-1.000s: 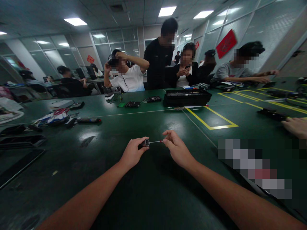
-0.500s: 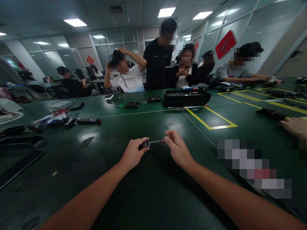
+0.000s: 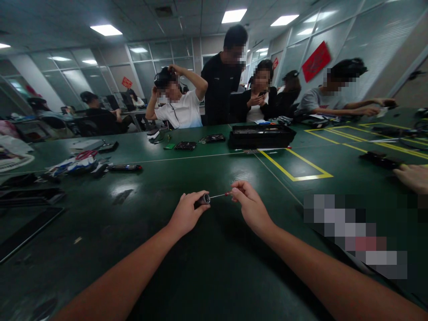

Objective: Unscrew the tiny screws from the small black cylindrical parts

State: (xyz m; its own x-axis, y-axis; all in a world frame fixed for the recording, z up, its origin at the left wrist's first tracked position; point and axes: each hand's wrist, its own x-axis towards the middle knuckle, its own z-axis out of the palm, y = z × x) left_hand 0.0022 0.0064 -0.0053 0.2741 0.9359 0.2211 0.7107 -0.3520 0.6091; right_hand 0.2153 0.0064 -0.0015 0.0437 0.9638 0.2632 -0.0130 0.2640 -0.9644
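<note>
Up and a little away from the left hand (image 3: 183, 214) went the right hand (image 3: 256, 211), and the thin tool (image 3: 219, 195) tipped with it, so its red end was now a bit higher than its other end. The left hand hardly moved. It was closed around a dark round piece (image 3: 206, 199), with fingers on top and thumb below, and the open end of the piece faced out. The right hand was pinched shut on the red end of the thin tool. The bare end of the tool was at the round piece, but I could not tell if it touched or went in. So the two things looked to be just as close as before, only at a new slant. Both were held over the middle of the green table (image 3: 160, 187). Past them sat a black tray (image 3: 262, 137), and off to the left lay a dark pen-like thing (image 3: 125, 168). Across the table, a person in a white shirt (image 3: 185, 109) had moved an arm near their head. Red paper (image 3: 316, 61) on the glass had marks too blurry to read, and small pale marks on a black shirt (image 3: 219, 84) were too tiny to read. No brand name could be made out.
</note>
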